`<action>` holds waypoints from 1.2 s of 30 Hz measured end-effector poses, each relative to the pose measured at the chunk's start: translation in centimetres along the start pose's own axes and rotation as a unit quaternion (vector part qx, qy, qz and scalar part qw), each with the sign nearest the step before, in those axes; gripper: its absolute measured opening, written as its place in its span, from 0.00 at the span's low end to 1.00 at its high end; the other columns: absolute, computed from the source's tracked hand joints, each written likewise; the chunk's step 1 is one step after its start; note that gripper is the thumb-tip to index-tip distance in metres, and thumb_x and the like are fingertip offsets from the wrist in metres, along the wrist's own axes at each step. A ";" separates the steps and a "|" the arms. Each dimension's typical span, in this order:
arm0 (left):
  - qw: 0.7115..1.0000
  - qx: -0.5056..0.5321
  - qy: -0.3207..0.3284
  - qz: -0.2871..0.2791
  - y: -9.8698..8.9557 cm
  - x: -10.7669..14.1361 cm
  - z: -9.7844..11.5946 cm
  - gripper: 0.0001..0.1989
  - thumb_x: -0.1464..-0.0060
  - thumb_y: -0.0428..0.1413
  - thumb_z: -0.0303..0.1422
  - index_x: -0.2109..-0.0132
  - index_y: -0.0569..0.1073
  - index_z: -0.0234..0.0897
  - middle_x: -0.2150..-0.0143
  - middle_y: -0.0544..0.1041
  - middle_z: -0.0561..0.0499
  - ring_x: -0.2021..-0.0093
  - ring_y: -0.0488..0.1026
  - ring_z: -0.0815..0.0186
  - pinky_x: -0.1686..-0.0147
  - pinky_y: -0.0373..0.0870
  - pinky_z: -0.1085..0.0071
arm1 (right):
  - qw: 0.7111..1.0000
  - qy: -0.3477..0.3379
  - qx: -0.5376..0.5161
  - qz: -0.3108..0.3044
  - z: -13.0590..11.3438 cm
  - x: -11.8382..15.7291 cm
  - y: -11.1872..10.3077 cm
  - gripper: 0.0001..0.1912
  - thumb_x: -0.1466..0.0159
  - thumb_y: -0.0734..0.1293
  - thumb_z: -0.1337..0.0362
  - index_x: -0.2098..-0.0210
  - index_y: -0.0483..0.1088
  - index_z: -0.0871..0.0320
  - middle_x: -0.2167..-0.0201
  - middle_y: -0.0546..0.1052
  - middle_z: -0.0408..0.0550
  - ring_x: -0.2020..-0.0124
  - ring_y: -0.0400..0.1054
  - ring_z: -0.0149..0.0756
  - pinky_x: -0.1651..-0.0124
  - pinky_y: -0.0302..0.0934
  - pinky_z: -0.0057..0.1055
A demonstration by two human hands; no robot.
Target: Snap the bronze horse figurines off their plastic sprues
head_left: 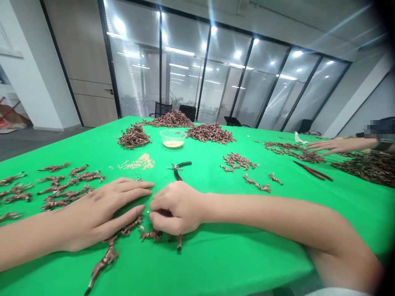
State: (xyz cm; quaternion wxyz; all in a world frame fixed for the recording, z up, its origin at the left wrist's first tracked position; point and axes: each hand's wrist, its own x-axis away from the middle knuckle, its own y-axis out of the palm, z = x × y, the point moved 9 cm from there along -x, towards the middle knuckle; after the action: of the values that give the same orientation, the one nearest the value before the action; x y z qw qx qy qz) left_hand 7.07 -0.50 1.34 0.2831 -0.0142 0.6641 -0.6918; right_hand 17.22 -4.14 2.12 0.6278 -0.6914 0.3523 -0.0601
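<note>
My left hand [105, 213] lies flat and open on the green tabletop [197, 271], its fingertips close to my right hand [174, 207]. My right fingers pinch a tiny bright metal piece [148, 212] at their tips. Below both hands lies a branched copper-coloured strip of small moulded parts [132, 225], and a longer one [103, 260] stretches toward the table's near edge. Black-handled pliers [179, 168] rest just above my right hand, not touching it.
Several copper-coloured strips lie left of my hands. Large heaps [210, 133] and a clear bowl of small golden pieces [173, 138] stand farther off. A co-worker's hand [342, 144] rests at the right, near red-handled pliers [313, 170].
</note>
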 end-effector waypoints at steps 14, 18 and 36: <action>1.000 -0.004 0.009 -0.009 0.2 0.2 -0.1 0.22 0.33 0.48 0.42 0.34 0.66 0.52 0.33 0.69 0.54 0.36 0.67 0.55 0.38 0.68 0.59 | 0.999 -0.004 0.035 -0.012 0.0 0.0 0.3 0.16 0.37 0.59 0.61 0.80 0.54 0.55 0.82 0.66 0.42 0.77 0.57 0.31 0.72 0.51 0.28; 1.000 -0.012 0.020 -0.019 0.2 0.2 -0.2 0.23 0.33 0.50 0.40 0.33 0.65 0.53 0.33 0.68 0.55 0.36 0.68 0.55 0.38 0.70 0.59 | 0.999 0.001 0.035 -0.021 0.1 0.0 0.3 0.16 0.37 0.59 0.61 0.79 0.55 0.55 0.82 0.66 0.42 0.77 0.57 0.32 0.72 0.50 0.28; 0.996 -0.045 0.058 -0.044 0.0 -0.1 -0.4 0.29 0.36 0.54 0.39 0.30 0.60 0.55 0.32 0.67 0.56 0.36 0.69 0.53 0.40 0.72 0.61 | 1.000 0.000 0.020 -0.012 0.1 -0.1 0.2 0.16 0.36 0.58 0.61 0.80 0.55 0.55 0.81 0.66 0.41 0.78 0.55 0.32 0.72 0.49 0.29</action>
State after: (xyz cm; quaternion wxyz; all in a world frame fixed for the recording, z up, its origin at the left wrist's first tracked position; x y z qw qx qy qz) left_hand 6.98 -0.09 1.27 0.2119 -0.0159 0.7087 -0.6728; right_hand 17.08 -4.01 1.99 0.6410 -0.6826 0.3428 -0.0749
